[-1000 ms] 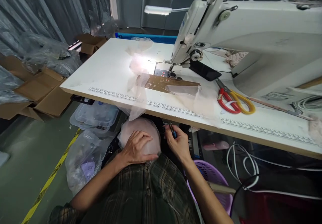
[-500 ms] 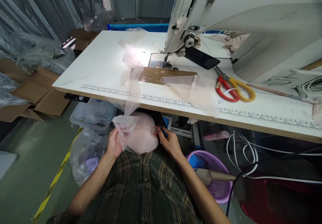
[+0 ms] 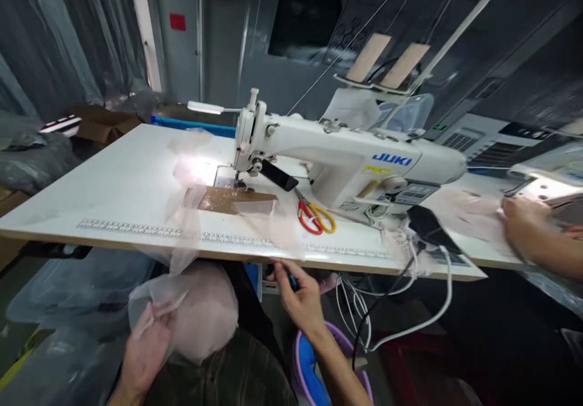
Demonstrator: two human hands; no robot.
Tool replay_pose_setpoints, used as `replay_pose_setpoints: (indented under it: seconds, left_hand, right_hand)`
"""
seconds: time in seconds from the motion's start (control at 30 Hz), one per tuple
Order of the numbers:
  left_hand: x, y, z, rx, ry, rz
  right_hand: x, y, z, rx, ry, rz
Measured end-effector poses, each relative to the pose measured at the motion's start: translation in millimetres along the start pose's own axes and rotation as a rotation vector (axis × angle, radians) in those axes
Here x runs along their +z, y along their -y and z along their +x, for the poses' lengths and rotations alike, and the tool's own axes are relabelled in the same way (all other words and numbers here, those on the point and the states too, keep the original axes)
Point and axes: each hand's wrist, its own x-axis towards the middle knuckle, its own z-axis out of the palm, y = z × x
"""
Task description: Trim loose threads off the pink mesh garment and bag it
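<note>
Pink cloth (image 3: 209, 315): from the head view, it's between the hands, touching the left, apart from the right.
Left hand (image 3: 149, 340): pinching its sheer edge.
Right hand (image 3: 298, 296): fingers curled round a small blue tool (image 3: 293, 282).
White table (image 3: 59, 193): sheer pieces (image 3: 187, 230) lying around, so I'd guess partway through; can't tell exactly what's finished or left.

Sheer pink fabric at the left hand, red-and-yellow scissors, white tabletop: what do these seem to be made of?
The sheer fabric looks like matte mesh, possibly synthetic: its raised edge is see-through. The scissors seem to have plastic handles, brightly coloured, and metal blades, greyish. The tabletop may be laminate over board: smooth, brown-edged.
</note>
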Motion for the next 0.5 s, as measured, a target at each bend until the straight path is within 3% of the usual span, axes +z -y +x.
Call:
replay_pose_setpoints:
  seconds: [0.1, 0.2, 0.33, 0.5]
  left_hand:
    - [-0.5, 2.5, 3.5, -0.028, -0.032, -0.014]
    - [-0.1, 3.9, 2.4, -0.008, -0.027, 0.043]
    - [-3.2, 6.0, 1.2, 0.035, -0.018, 0.159]
    - [-18.5, 10.8, 12.3, 0.085, -0.06, 0.17]
  right_hand:
    - [-35.1, 10.1, 48.8, -0.05, -0.206, -0.096]
    - [-53.7, 11.5, 97.9, 0.005, -0.18, -0.341]
    - [-49.0, 9.7, 132.6, 0.138, -0.061, -0.652]
    - [-36.0, 9.7, 136.5, 0.135, -0.061, -0.691]
